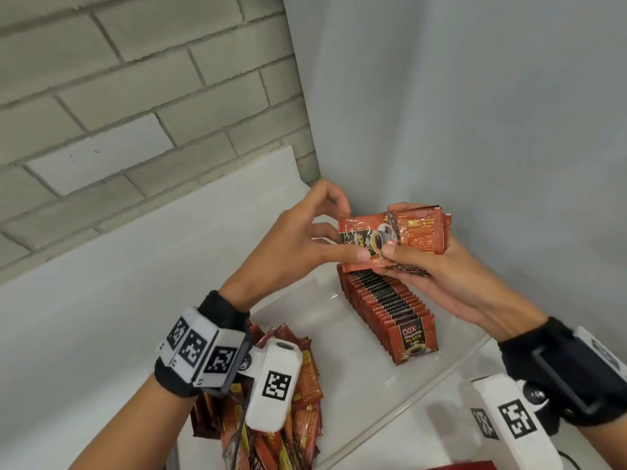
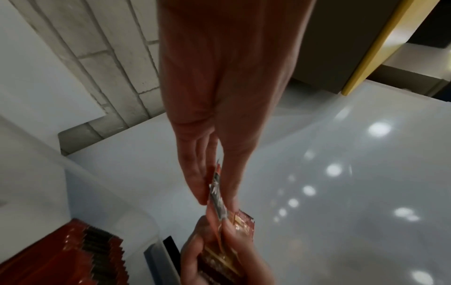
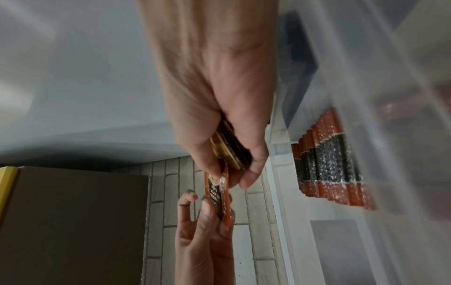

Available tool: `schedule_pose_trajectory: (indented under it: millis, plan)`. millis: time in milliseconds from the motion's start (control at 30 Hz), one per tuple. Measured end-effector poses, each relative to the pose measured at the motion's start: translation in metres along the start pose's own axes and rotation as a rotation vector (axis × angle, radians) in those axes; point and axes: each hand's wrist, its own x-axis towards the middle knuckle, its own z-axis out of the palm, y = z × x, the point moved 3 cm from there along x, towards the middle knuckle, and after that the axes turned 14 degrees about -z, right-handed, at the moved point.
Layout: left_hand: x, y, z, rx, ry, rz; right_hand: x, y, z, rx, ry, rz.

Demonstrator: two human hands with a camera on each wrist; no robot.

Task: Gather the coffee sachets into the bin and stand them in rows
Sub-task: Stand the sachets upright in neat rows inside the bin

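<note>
Right hand (image 1: 441, 266) grips a stack of red foil coffee sachets (image 1: 420, 232) — left hand (image 1: 298, 245) pinches the front red sachet (image 1: 363, 239) above the clear plastic bin (image 1: 441, 371).

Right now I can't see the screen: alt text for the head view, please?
Two hands hold red coffee sachets above a clear bin: the left hand pinches one sachet, the right hand grips a small stack. A standing row lines the bin.

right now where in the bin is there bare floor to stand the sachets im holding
Bare bin floor lies between the standing row and the loose pile near the left wrist. Another clear strip runs between the row and the bin's right wall. The pile's corner is crowded.
</note>
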Motion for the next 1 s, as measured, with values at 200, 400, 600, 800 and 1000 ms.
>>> schedule_pose_trajectory:
  millis: [200, 400, 600, 800, 1000]
  plan:
    - [-0.004, 0.004, -0.006, -0.035, 0.131, 0.066, 0.004, 0.000, -0.006, 0.039, 0.127, -0.035]
    - [-0.008, -0.003, 0.033, 0.286, -0.333, 0.218, 0.008, 0.000, -0.018, 0.184, 0.376, -0.085]
    - [-0.006, -0.028, 0.090, 0.602, -0.436, 0.390, 0.007, 0.001, -0.016, 0.149, 0.322, -0.085]
    - [0.000, -0.041, 0.109, 0.823, -0.318, 0.531, 0.007, 0.000, -0.016, 0.154, 0.326, -0.083]
    - [0.000, -0.046, 0.115, 0.888, -0.245, 0.590, 0.006, -0.001, -0.014, 0.134, 0.320, -0.054]
